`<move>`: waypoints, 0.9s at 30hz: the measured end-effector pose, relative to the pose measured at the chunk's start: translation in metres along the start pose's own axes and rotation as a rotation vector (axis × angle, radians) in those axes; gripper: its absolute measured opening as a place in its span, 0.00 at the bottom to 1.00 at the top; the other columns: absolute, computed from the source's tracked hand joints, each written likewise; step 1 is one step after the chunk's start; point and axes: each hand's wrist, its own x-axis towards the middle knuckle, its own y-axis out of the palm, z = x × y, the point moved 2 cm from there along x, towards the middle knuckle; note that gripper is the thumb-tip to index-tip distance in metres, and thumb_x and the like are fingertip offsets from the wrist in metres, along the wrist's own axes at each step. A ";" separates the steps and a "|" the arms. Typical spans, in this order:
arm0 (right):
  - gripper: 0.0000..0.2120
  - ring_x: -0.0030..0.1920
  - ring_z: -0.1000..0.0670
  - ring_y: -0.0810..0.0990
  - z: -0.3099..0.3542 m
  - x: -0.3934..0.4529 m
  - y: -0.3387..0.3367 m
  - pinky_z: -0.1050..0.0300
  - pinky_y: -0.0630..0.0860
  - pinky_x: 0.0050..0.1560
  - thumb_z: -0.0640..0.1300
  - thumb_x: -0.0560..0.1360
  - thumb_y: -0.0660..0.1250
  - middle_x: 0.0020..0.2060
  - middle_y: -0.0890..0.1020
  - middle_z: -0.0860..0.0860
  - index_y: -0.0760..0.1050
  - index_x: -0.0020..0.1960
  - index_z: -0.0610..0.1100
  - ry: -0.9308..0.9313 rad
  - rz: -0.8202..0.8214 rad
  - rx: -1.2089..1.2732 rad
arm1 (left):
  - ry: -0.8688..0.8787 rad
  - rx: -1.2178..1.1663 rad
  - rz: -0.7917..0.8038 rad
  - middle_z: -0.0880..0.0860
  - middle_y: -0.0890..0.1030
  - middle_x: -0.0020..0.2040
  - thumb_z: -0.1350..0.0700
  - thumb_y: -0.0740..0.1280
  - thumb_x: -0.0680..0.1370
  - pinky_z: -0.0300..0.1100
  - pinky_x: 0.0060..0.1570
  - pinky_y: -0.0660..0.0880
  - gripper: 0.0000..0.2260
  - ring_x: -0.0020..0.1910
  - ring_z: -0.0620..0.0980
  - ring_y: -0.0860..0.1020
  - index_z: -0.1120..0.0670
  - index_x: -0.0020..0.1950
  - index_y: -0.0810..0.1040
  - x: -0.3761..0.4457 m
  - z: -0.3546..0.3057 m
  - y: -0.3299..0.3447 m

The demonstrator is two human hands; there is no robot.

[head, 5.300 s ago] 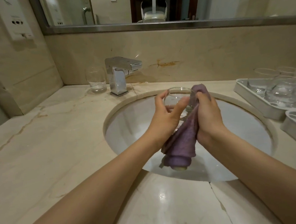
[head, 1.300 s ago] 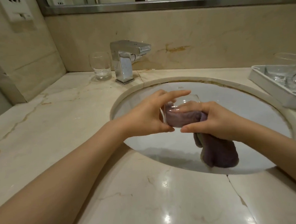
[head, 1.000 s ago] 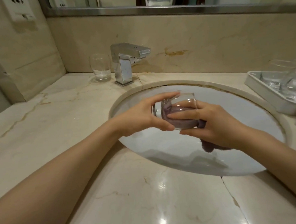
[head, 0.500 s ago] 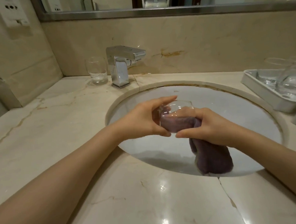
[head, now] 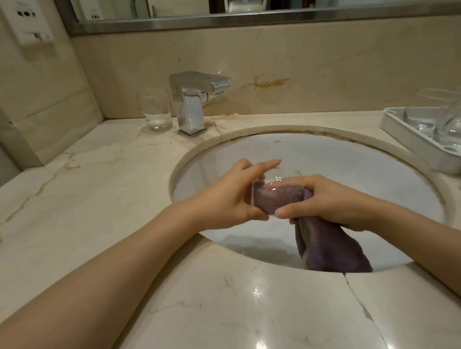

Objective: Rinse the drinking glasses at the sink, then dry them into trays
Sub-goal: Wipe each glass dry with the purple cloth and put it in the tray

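Over the middle of the sink (head: pixel 402 180), the left hand (head: pixel 225 199) held a drinking glass (head: pixel 276 190) by its base end, thumb underneath and fingers curled over the top, with the forefinger lifted straighter than the rest. The glass lay nearly on its side, its mouth turned toward the right hand (head: pixel 331 203), which gripped a purple cloth (head: pixel 334 251); part of that cloth was stuffed inside the glass and showed through the wall, while the rest hung down into the basin near its front rim. The step in hand looked to be drying the inside. To do it well, the left hand should probably turn the glass while the right keeps the cloth pressed against the inner wall and pushed down to the bottom, where water tends to collect. The grip on the base ought to be firm but not squeezing, since wet glass is slippery and thin at the rim. Working above the basin seemed sensible only if the glass stayed low, because a drop onto hard ceramic could crack it. The outside and the rim would likely need a wipe too. A white tray (head: pixel 399 134) at the right edge of the counter (head: pixel 90 199) already carried several glasses (head: pixel 455 122), and one more glass (head: pixel 155 111) stood at the back edge, just left of the faucet (head: pixel 192 101).
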 end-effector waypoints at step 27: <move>0.17 0.37 0.55 0.80 0.002 0.003 0.003 0.64 0.77 0.39 0.36 0.69 0.73 0.36 0.84 0.55 0.80 0.55 0.50 0.000 -0.105 0.125 | 0.158 0.173 -0.188 0.54 0.69 0.60 0.64 0.75 0.69 0.35 0.52 0.69 0.37 0.58 0.50 0.72 0.47 0.74 0.65 0.001 -0.001 -0.005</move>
